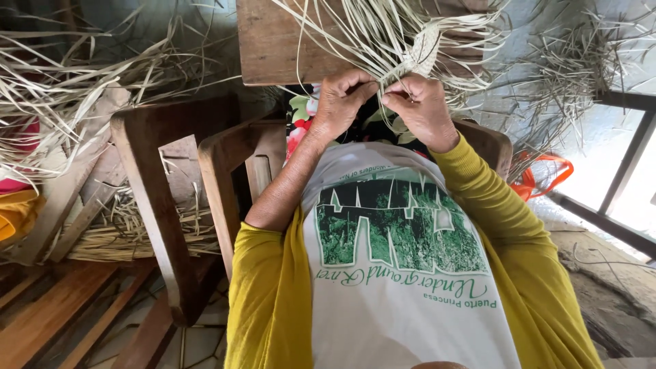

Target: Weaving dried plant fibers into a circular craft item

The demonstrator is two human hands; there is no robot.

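Note:
A small woven piece of pale dried leaf strips (420, 51) lies at the edge of a wooden board (273, 41), with long loose strips fanning out from it. My left hand (339, 102) and my right hand (424, 106) meet just below the weave, each pinching thin strips between thumb and fingers. Both arms wear yellow sleeves over a white shirt with a green print.
A wooden chair arm (222, 178) and a second wooden chair (147, 198) stand at my left. Piles of dried strips (61, 89) lie at the left and the upper right (567, 61). An orange plastic handle (547, 174) sits at the right beside a dark metal frame (629, 164).

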